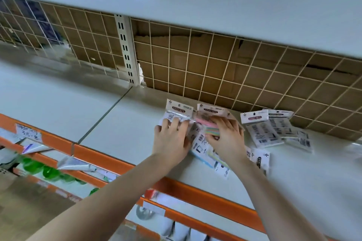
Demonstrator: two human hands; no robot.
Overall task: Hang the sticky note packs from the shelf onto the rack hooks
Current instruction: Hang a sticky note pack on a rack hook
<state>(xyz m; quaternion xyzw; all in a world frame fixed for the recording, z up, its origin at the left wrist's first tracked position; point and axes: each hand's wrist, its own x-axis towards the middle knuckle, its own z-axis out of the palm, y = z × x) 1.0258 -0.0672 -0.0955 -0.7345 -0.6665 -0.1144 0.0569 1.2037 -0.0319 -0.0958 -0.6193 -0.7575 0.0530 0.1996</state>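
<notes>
Reaching onto the white shelf (117,115), both your hands sit on sticky note packs at centre frame.
Your left hand (172,138) curls its fingers over one pack (177,110); your right hand (227,136) pinches a pastel pack (209,123). More packs (262,129) lie to the right, beneath the wire grid (235,68).

We reach both bare forearms up and forward, side by side, wrists nearly level. Our left hand (172,138) lies palm down with its fingers bent at the tips, pinching what lies under them. Our right hand (227,138) sits just beside it, palm down, fingers curled in a grip, thumb tucked toward the left.
</notes>
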